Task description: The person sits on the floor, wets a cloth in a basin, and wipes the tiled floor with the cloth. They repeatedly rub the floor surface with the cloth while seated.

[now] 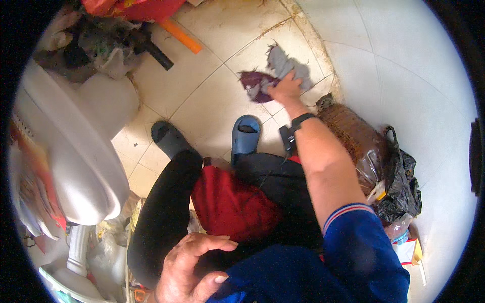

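Note:
My right hand (287, 90) reaches out to the floor with its fingers on a frayed rag. The rag has a grey part (282, 62) and a dark purple part (253, 84), and lies crumpled on the tiles under and around the fingers. A black band with a small device (291, 134) circles my right wrist. Low in the view, my left hand (191, 267) is held near my lap, thumb and forefinger apart and nothing between them. Dark red cloth (231, 204) shows between my black trouser legs.
Blue slippers (245, 134) rest on the tiled floor (197, 94). Along the white wall (424, 113) are a large brown-filled clear bag (350, 132) and a black plastic bag (405, 181). At left stands a white ceramic-looking fixture (87, 163); behind it lie bags and an orange strip (182, 36).

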Tool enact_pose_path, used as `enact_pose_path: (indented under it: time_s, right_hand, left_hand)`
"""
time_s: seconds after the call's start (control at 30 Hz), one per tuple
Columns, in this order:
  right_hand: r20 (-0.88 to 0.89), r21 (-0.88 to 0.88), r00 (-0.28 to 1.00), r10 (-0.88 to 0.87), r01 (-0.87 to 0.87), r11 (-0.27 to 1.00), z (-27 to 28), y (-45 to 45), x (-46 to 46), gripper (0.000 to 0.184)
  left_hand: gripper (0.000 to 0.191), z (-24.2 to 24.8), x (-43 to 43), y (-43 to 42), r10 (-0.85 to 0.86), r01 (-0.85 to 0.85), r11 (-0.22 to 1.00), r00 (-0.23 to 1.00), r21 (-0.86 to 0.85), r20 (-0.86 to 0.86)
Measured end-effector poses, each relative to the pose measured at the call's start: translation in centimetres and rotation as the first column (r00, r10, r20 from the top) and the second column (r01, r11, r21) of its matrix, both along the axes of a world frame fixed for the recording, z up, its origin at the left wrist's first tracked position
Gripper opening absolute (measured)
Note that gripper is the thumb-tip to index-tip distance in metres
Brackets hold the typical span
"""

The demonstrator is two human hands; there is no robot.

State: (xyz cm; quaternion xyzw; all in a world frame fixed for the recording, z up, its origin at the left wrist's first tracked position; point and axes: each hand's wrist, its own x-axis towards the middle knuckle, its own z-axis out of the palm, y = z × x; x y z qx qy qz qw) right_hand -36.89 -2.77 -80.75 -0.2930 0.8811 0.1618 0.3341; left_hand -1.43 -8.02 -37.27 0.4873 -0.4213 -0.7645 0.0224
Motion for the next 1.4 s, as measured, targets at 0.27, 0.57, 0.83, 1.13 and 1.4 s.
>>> enact_pose_path:
  time_s: [0.27,0.57,0.83,1.13,1.4]
  right_hand:
    - [0.156,0.044,0.979,-0.134,0.128,0.991,1.5,1.6,13.3,0.087]
    - [0.015,-0.038,0.999,0.049,-0.048,0.998,2.3,1.3,5.7,0.063]
    - [-0.017,0.333,1.000,0.014,-0.007,0.943,2.0,6.1,-7.9,0.075]
    - [0.312,0.467,0.862,0.398,-0.505,0.726,-0.1,4.4,-12.3,0.060]
    - [0.223,0.322,0.922,0.317,-0.377,0.868,0.5,8.7,-12.3,0.063]
  left_hand:
    - [0.058,0.4,-0.7,0.7,0.001,-0.002,1.000,0.999,0.014,0.045]
    - [0.061,0.6,-0.1,0.9,0.015,-0.017,0.999,0.998,0.037,0.066]
    - [0.057,-0.8,1.5,0.9,0.000,-0.001,0.999,1.000,-0.038,-0.020]
    - [0.056,-1.2,1.9,1.5,0.042,-0.043,0.998,0.998,-0.045,-0.039]
    - [0.060,-1.0,2.0,2.2,0.075,-0.076,0.997,0.996,0.023,0.048]
